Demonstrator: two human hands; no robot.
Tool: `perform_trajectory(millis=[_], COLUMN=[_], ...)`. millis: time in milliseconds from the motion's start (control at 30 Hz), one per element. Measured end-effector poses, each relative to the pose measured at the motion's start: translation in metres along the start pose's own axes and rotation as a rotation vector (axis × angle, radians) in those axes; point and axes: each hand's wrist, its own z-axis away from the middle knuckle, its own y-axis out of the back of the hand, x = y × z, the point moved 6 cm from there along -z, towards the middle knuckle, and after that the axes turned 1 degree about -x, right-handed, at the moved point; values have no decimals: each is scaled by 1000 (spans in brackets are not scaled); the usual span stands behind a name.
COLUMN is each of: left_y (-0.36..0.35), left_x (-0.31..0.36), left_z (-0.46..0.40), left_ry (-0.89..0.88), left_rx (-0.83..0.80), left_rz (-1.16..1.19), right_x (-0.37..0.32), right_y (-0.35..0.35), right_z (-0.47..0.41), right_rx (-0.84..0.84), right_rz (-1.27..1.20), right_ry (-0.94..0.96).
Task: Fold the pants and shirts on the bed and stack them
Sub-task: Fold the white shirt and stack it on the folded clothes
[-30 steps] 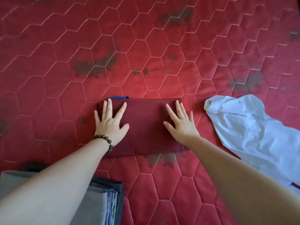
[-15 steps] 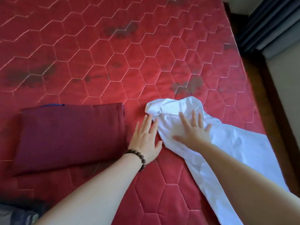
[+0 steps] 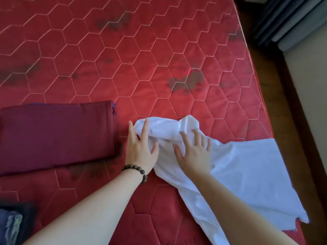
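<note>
White cloth, a crumpled shirt [image 3: 238, 167], is lying on the right part of the red quilted bed [image 3: 159, 59], its far end bunched, its near part spreading towards the bed's right edge. Both hands are now lying on that bunched end; a second ago they were pressing flat on the folded maroon garment [image 3: 56, 135], which is now sitting untouched just left of them. The left hand [image 3: 141, 149], a bead bracelet [image 3: 137, 171] at its wrist, is resting with fingers straight, thumb over the cloth's edge. The right hand [image 3: 193, 152] is spreading open on the fabric, gripping nothing. A dark stack of folded clothes [image 3: 12, 223] is showing at the lower left corner.
</note>
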Motion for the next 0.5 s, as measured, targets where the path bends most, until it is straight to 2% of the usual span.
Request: perform_trajectory(millis=[67,133,167,233,300,433,500], left_y=[-5,-7,-5,5,17,40,49], left_x=[0,-2,-1,3,9,27,42], left_z=[-14,-21,-21,-19,-15,-9,-4], left_ry=[45,90,81,26,-57,-195,-255], left_rx=[-82,-112,-77,18,72,18,-40], left_rz=[-41,-3,52,130,156,196,198], right_x=[-2,-7,-12,-24,-36,-53,-61], right_y=[13,9,3,-8,-10,3,17], right_z=[-34,-68,-81,-96,-101,-94,-85], right_rx=[48,-82,-157,-294,-358,-440,-471], right_rz=[-48,-73,-97,-154,-246,-342,-267], right_ry=[56,94,115,150,155,202,288])
